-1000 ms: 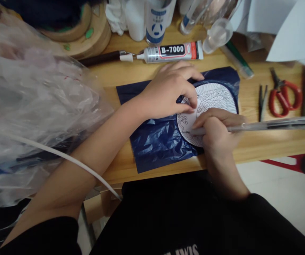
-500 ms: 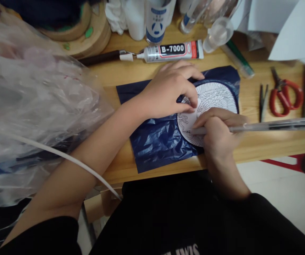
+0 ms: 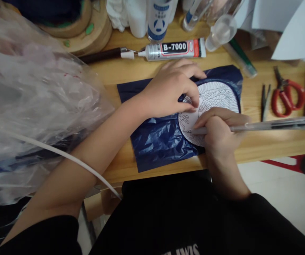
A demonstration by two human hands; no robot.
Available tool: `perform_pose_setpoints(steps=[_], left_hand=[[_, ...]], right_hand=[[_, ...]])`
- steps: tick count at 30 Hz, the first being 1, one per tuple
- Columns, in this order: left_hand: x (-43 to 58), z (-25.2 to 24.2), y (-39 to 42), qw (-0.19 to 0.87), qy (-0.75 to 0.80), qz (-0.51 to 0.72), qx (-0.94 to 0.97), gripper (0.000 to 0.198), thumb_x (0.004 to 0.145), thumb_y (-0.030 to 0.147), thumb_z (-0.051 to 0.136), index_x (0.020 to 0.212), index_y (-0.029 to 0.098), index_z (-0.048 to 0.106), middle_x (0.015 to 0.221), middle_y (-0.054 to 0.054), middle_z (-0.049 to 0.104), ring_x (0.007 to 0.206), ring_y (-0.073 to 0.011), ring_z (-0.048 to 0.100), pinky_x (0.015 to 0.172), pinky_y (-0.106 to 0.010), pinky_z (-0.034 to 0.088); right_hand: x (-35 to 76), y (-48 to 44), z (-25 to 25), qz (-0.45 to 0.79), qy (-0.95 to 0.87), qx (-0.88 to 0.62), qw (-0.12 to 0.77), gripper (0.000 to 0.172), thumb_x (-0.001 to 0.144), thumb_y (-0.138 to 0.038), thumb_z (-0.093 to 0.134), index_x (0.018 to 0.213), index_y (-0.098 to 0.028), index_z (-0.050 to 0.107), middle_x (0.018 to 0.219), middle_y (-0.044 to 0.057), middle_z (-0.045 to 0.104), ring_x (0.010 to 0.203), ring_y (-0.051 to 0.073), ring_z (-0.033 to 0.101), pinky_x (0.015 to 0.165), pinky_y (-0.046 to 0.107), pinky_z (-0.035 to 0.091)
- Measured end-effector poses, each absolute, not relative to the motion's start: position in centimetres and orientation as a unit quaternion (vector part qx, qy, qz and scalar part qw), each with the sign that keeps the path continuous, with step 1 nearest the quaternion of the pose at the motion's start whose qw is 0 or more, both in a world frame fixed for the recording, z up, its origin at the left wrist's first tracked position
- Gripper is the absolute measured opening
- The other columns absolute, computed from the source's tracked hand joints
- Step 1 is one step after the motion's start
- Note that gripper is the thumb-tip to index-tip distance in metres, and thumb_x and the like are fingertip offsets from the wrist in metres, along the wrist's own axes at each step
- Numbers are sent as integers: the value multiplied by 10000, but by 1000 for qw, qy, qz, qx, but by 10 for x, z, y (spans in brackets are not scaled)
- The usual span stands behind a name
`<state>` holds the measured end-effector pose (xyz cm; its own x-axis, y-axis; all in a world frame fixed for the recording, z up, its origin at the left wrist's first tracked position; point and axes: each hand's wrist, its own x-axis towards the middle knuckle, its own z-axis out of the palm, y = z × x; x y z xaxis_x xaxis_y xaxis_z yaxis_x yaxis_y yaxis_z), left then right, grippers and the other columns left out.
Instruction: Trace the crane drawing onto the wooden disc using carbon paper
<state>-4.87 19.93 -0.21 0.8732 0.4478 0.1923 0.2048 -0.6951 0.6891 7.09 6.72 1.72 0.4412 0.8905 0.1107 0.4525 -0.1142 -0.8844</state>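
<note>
A round white paper (image 3: 217, 92) printed with black scale and wave line patterns lies on a crinkled dark blue sheet (image 3: 159, 141), which shows as a dark rim around it. My left hand (image 3: 177, 88) rests over the paper's upper left part, fingers spread, with thumb and index fingertips pressing on it. In my right hand (image 3: 218, 132) is a pen (image 3: 280, 124) with a clear barrel, gripped near its tip and tilted far over to the right. Its tip meets the lower left of the printed pattern. My right fingers cover part of the design.
Behind the sheet lies a B-7000 glue tube (image 3: 175, 49). Red-handled pliers (image 3: 287, 94) and tweezers (image 3: 265, 102) lie to the right. Bottles (image 3: 159, 21) and a clear cup (image 3: 223, 30) stand at the back. Plastic bags (image 3: 35, 92) and a white cable (image 3: 70, 157) occupy the left.
The bench items sit slightly farther right in view. Both hands keep nearly the same pose, and the pen tip stays at about the same spot on the paper.
</note>
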Motion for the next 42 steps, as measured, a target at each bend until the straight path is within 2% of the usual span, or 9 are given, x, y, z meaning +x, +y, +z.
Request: perform_pose_setpoints(steps=[16, 23, 34, 42], left_hand=[[-47, -1, 199, 363, 183, 168, 898, 62, 755, 318, 780, 803, 290, 754, 1268, 10, 620, 1249, -273, 470, 1089, -497, 333], [-48, -3, 200, 374, 172, 191, 891, 110, 698, 317, 813, 786, 282, 757, 1231, 2, 633, 1251, -293, 482, 1080, -520, 331], [-49, -4, 201, 382, 165, 193, 889, 77, 749, 340, 789, 797, 288, 759, 1244, -3, 630, 1258, -302, 475, 1088, -534, 326], [-49, -5, 200, 384, 175, 207, 883, 88, 700, 297, 822, 761, 307, 759, 1201, 28, 643, 1253, -312, 493, 1086, -528, 345]], right_hand=[[71, 68, 18, 246, -478, -688, 488, 275, 620, -36, 427, 457, -192, 584, 431, -41, 551, 402, 80, 461, 381, 218, 317], [71, 67, 17, 250, -475, -692, 483, 279, 635, -43, 421, 463, -186, 588, 434, -41, 548, 409, 79, 456, 395, 220, 316], [73, 66, 17, 238, -483, -705, 461, 281, 657, -44, 437, 472, -208, 570, 448, -31, 546, 419, 98, 460, 392, 243, 343], [70, 67, 18, 250, -468, -692, 489, 283, 628, -40, 420, 460, -187, 594, 447, -41, 560, 417, 71, 456, 394, 212, 312]])
